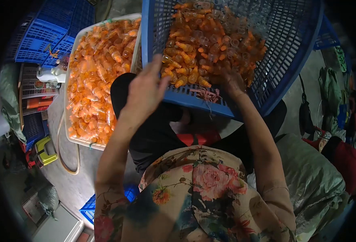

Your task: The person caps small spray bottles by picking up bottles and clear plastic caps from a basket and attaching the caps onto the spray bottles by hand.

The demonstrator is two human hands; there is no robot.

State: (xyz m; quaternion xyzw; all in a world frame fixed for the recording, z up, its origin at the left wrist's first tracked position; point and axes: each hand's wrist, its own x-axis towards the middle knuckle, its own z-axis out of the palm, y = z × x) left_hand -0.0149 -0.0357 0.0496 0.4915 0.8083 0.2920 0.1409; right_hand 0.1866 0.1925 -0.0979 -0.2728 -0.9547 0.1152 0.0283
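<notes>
A blue slatted basket tilts towards me above my knees, holding a heap of small bottle-shaped plastic pieces, orange and clear. My left hand is over the basket's left edge, blurred by motion, with thumb and forefinger apart and no piece visible in it. Inside the basket, my right hand touches the near side of the heap. Its fingers are dim and partly hidden among the pieces, so I cannot make out a grip. Pinkish strips lie at the near wall.
On the left stands a white tub full of similar orange pieces. Blue crates are stacked behind it. A hose curves over the floor. A pale green sack sits at my right, and a red seat shows beneath me.
</notes>
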